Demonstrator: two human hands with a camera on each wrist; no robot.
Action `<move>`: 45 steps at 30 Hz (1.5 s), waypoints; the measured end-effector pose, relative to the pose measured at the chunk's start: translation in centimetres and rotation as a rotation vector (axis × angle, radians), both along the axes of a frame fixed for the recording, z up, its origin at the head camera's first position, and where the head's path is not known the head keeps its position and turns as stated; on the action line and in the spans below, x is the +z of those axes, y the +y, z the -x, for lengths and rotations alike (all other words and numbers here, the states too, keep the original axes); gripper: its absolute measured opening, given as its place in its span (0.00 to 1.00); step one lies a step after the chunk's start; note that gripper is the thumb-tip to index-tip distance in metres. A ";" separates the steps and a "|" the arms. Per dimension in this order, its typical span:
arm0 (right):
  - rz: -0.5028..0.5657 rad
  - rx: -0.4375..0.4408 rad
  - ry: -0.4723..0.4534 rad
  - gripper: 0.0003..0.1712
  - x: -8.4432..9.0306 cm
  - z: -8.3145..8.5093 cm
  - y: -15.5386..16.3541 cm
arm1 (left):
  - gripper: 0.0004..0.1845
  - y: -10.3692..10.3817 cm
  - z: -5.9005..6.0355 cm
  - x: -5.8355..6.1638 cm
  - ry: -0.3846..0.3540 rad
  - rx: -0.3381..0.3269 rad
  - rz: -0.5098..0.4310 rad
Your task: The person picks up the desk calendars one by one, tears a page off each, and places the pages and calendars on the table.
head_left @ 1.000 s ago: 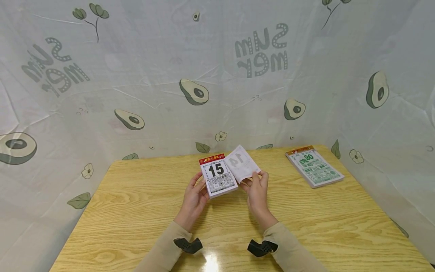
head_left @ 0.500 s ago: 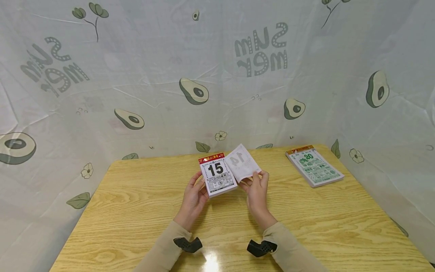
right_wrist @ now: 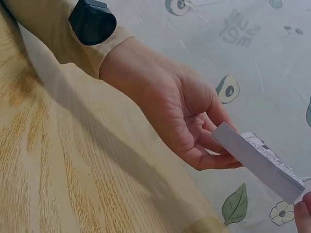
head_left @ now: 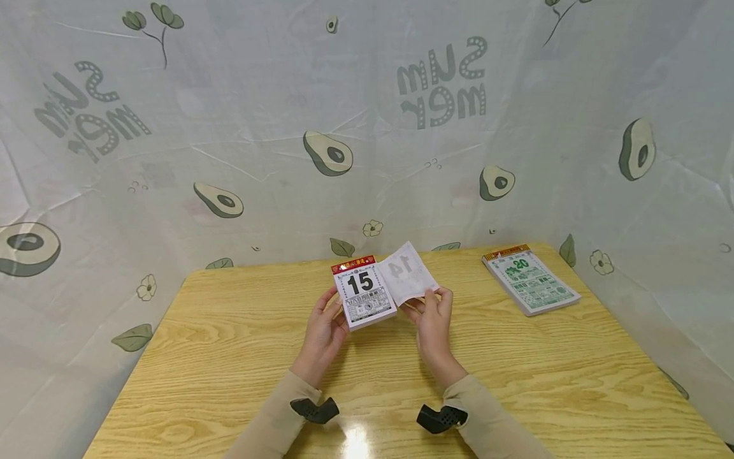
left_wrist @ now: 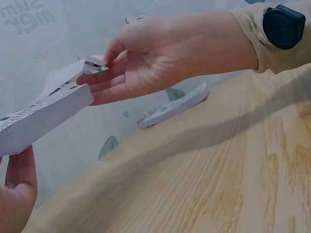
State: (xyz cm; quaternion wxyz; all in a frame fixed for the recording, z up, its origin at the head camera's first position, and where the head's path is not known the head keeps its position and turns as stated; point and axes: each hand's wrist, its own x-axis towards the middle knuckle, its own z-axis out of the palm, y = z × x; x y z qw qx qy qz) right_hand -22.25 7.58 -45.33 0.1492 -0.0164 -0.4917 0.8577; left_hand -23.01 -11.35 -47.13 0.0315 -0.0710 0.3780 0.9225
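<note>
In the head view my left hand [head_left: 323,331] grips the left edge of a thick tear-off calendar [head_left: 367,296] with a red header and a black "15" on top. The calendar is tilted and held above the table. My right hand [head_left: 434,322] pinches the lower right corner of a thin calendar sheet [head_left: 407,274], whose "14" shows through reversed. This sheet slants up beside the pad's right edge; whether it is still joined at the top I cannot tell. The left wrist view shows the right thumb and fingers on the paper [left_wrist: 95,63].
A second tear-off calendar [head_left: 530,280] with a green "20" lies at the back right of the wooden table [head_left: 241,344]. Behind the table hangs a pale curtain [head_left: 258,159] printed with avocados. Each sleeve bears a black wrist device [head_left: 441,419].
The left hand and the calendar have shifted slightly left and up, so the gap to the loose sheet side is a little wider. The right hand stays almost where it was.
</note>
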 end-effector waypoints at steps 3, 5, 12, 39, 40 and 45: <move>0.000 -0.002 0.012 0.06 -0.1 0.0 0.1 | 0.16 -0.1 0.0 0.1 0.003 -0.005 0.016; -0.007 -0.005 0.015 0.05 -0.1 0.0 0.1 | 0.16 -0.2 0.1 0.0 -0.004 -0.008 0.019; -0.015 -0.034 0.008 0.04 -0.1 0.0 0.3 | 0.16 -0.4 0.1 0.0 -0.010 -0.002 0.017; -0.101 -0.029 0.024 0.08 0.1 0.1 1.3 | 0.15 -2.1 0.9 0.8 -0.014 0.031 0.064; -0.111 -0.030 0.020 0.09 0.0 0.1 1.3 | 0.16 -2.2 0.9 0.9 -0.014 0.031 0.080; -0.128 -0.046 -0.001 0.10 0.0 0.2 1.4 | 0.16 -2.9 1.1 1.3 -0.020 0.043 0.141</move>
